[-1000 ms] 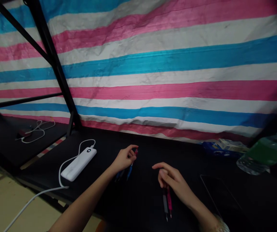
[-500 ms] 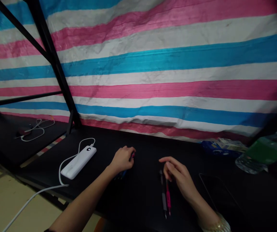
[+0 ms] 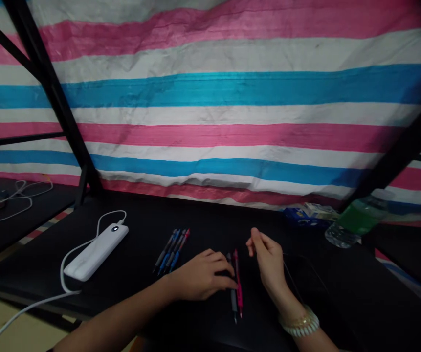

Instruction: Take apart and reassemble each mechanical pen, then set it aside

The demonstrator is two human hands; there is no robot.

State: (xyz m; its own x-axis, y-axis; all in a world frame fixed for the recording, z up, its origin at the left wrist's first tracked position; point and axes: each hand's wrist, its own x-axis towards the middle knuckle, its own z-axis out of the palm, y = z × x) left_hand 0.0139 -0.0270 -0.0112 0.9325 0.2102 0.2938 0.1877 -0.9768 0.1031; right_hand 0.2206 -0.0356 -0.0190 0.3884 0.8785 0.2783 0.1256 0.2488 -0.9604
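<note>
Two pens lie side by side on the black counter, a dark grey pen and a pink pen just to its right. Their long axes run nearly straight toward the person, tips pointing at the near edge and the blunt ends toward the striped tarp behind the counter. The two seem to touch along most of their length.

The left hand rests palm down on the counter with its fingers bent, their tips on the upper part of the grey pen; it covers that stretch of the pen but is not clamped round it. The right hand is raised just right of the pink pen, fingers loosely curled and thumb near the forefinger; whether anything is pinched between them is too small to tell. A pale bangle sits on that wrist.

Left of the left hand, a cluster of blue and pink pens lies slanted, upper ends leaning right. Farther left is a white power bank with a white cable. On the right stand a green bottle and a blue packet.
</note>
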